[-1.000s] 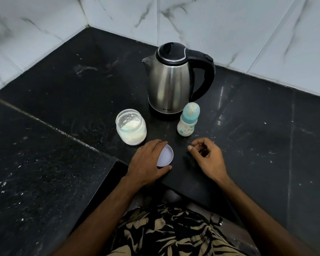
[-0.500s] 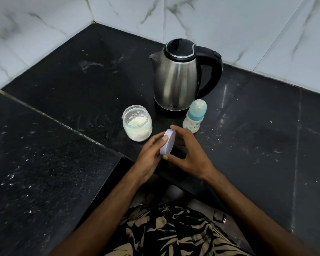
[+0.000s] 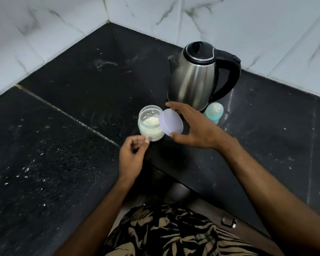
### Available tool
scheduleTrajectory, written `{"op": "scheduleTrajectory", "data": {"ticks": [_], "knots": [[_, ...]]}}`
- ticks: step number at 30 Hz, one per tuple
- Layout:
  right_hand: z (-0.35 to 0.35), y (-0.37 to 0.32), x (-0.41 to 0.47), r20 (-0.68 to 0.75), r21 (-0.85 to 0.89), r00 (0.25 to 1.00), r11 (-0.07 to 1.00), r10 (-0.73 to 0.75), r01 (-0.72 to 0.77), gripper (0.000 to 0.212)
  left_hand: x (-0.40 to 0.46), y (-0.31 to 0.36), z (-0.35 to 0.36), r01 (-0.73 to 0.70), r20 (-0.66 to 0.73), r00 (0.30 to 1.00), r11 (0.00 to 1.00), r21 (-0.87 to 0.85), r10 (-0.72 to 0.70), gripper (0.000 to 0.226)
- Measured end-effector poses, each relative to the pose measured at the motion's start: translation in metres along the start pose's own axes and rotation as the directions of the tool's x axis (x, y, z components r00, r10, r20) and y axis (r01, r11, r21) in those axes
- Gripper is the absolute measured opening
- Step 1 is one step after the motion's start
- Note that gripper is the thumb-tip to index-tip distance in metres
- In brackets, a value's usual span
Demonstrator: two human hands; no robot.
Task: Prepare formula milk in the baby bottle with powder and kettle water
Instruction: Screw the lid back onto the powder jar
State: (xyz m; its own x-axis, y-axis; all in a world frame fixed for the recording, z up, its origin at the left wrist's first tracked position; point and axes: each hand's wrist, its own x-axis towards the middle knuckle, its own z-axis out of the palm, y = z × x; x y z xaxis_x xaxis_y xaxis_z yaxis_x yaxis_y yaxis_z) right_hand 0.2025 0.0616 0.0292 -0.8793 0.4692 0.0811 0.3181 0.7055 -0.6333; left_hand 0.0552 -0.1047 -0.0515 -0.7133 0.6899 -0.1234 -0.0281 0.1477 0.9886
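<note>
While right hand (image 3: 196, 128) fingers (image 3: 174, 106) pinch lid (image 3: 171, 122), tilted beside open jar (image 3: 151, 123)

One kettle (image 3: 192, 78), one baby bottle (image 3: 213, 114), one powder jar (image 3: 150, 124) (open), one lid (image 3: 171, 121), two hands.
</note>
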Motion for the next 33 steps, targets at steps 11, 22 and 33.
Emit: {"op": "scheduleTrajectory", "data": {"ticks": [11,22,33], "knots": [[-0.007,-0.028,0.077,0.295,-0.289,0.956,0.952,-0.011,0.1,0.093,0.048,0.009,0.004,-0.207,0.139,0.974,0.952,0.225,0.179,0.095],[0.005,-0.026,0.08,0.242,-0.38,0.97,0.922,0.018,0.078,0.091,0.05,0.025,0.011,-0.169,0.182,0.975,0.961,0.217,0.13,0.077],[0.0,-0.023,0.084,0.356,-0.271,0.933,0.949,-0.057,0.161,0.082,0.055,0.01,0.009,-0.189,0.19,0.971,0.957,0.221,0.148,0.087]]}}
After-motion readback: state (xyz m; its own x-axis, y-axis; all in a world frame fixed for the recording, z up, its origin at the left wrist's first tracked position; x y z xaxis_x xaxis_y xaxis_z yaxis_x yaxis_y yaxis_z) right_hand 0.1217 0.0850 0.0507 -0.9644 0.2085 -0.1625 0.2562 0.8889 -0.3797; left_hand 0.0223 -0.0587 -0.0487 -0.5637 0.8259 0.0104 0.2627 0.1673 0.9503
